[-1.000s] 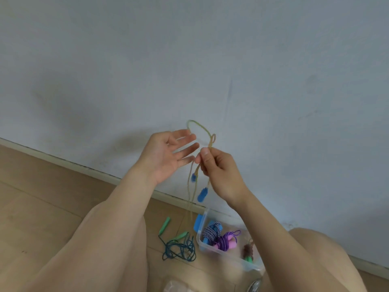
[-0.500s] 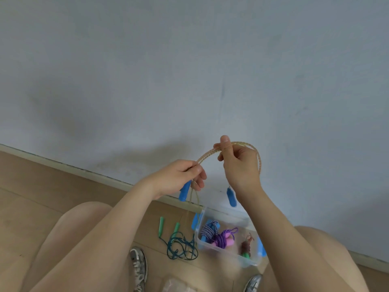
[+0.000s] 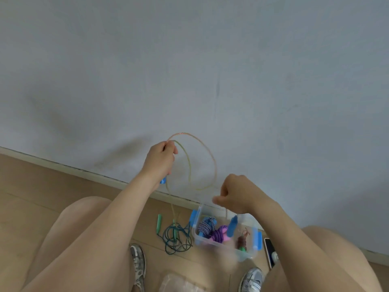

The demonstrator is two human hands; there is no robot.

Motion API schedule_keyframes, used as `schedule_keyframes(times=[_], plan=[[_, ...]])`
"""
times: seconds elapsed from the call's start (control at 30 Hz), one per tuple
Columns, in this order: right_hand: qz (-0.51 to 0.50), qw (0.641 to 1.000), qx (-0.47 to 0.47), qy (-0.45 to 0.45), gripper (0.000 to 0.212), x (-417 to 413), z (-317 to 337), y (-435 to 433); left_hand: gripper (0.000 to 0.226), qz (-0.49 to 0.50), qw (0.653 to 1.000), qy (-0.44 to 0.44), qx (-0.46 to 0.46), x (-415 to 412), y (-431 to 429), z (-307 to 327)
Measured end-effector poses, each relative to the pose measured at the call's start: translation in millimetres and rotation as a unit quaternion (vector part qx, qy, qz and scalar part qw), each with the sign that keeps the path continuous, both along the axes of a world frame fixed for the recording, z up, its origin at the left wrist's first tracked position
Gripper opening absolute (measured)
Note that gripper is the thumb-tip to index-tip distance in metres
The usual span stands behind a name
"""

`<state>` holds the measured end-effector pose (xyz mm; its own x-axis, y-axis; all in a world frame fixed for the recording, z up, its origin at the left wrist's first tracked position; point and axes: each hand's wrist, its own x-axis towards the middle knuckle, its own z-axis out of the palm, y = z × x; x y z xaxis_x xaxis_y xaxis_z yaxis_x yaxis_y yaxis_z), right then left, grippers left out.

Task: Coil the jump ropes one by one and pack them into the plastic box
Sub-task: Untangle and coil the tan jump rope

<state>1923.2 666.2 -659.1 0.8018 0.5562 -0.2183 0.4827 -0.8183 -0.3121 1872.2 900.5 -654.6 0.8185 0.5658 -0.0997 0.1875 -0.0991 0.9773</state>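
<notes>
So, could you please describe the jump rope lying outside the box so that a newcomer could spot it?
Find the clear plastic box with blue latches on the wooden floor by the wall. Just left of it lies a dark teal cord jump rope with slim green handles. Unlike the coiled ropes in the box, it sprawls in a loose tangle.

Grey wall (image 3: 189, 60), wooden floor (image 3: 31, 186), black phone (image 3: 269, 250)
</notes>
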Motion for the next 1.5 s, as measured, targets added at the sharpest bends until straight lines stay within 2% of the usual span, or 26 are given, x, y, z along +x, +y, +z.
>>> schedule_keyframes(times=[0.07,0.13,0.2,0.3,0.4,0.47,0.5,0.63,0.7,0.73,0.8,0.83,0.93,1.0,1.03,1.1,1.2,1.23,1.3,1.33,1.37,1.43,1.5], plan=[[0.003,0.994,-0.110,0.008,0.039,-2,-5,-5,0.026,-0.018,0.998,-0.004,-0.059,1,-4,4],[0.014,0.982,-0.180,0.062,0.026,-6,-3,-10,0.031,-0.051,0.992,-0.014,-0.111,0,-9,9],[0.030,0.969,-0.200,0.144,0.030,-13,-3,-11,0.029,-0.082,0.982,-0.034,-0.166,-2,-14,15],[0.075,0.968,-0.193,0.139,0.041,-19,-8,-4,0.028,-0.137,0.956,-0.065,-0.252,-3,-20,24],[0.107,0.982,-0.087,0.126,0.047,-20,-13,10,0.033,-0.186,0.929,-0.077,-0.310,-3,-25,29],[0.073,0.985,0.044,0.151,0.066,-21,-12,17,0.036,-0.214,0.913,-0.083,-0.337,-3,-28,31],[0.065,0.977,0.108,0.172,0.068,-22,-12,21,0.038,-0.225,0.905,-0.091,-0.349,-3,-30,32],[0.076,0.930,0.290,0.212,0.030,-24,-9,35,0.035,-0.215,0.894,-0.127,-0.373,2,-32,30],[0.064,0.902,0.366,0.219,0.020,-27,-1,40,0.031,-0.210,0.912,-0.127,-0.327,4,-32,26],[0.057,0.898,0.381,0.213,0.022,-27,2,41,0.032,-0.213,0.928,-0.116,-0.284,5,-32,23],[0.048,0.906,0.379,0.185,0.027,-24,2,42,0.039,-0.219,0.950,-0.078,-0.211,7,-31,17],[0.037,0.905,0.387,0.173,0.027,-23,2,43,0.046,-0.223,0.952,-0.054,-0.201,7,-31,16],[-0.036,0.869,0.471,0.148,0.029,-18,12,44,0.085,-0.284,0.932,0.031,-0.223,6,-32,10],[-0.091,0.819,0.549,0.143,0.028,-15,26,44,0.106,-0.355,0.909,0.076,-0.203,5,-33,2],[-0.111,0.792,0.585,0.133,0.027,-13,32,43,0.105,-0.383,0.902,0.090,-0.177,5,-32,-4],[-0.140,0.752,0.636,0.096,0.026,-8,41,38,0.083,-0.415,0.899,0.120,-0.076,3,-32,-12],[-0.173,0.720,0.671,0.051,0.028,0,46,30,0.026,-0.436,0.868,0.210,0.113,1,-23,-35],[-0.182,0.718,0.672,0.033,0.029,0,46,28,0.015,-0.435,0.849,0.256,0.159,2,-18,-44],[-0.200,0.735,0.648,-0.005,0.033,2,46,24,0.022,-0.403,0.818,0.330,0.244,0,-10,-58],[-0.204,0.753,0.625,-0.016,0.036,2,45,23,0.021,-0.380,0.818,0.343,0.260,0,-8,-60],[-0.206,0.776,0.596,-0.014,0.037,2,43,23,0.018,-0.355,0.832,0.336,0.264,2,-6,-64],[-0.196,0.824,0.531,0.008,0.039,1,40,23,0.017,-0.284,0.887,0.287,0.226,8,-6,-59],[-0.187,0.861,0.471,0.028,0.038,-2,37,24,0.028,-0.227,0.926,0.216,0.209,10,-7,-44]])
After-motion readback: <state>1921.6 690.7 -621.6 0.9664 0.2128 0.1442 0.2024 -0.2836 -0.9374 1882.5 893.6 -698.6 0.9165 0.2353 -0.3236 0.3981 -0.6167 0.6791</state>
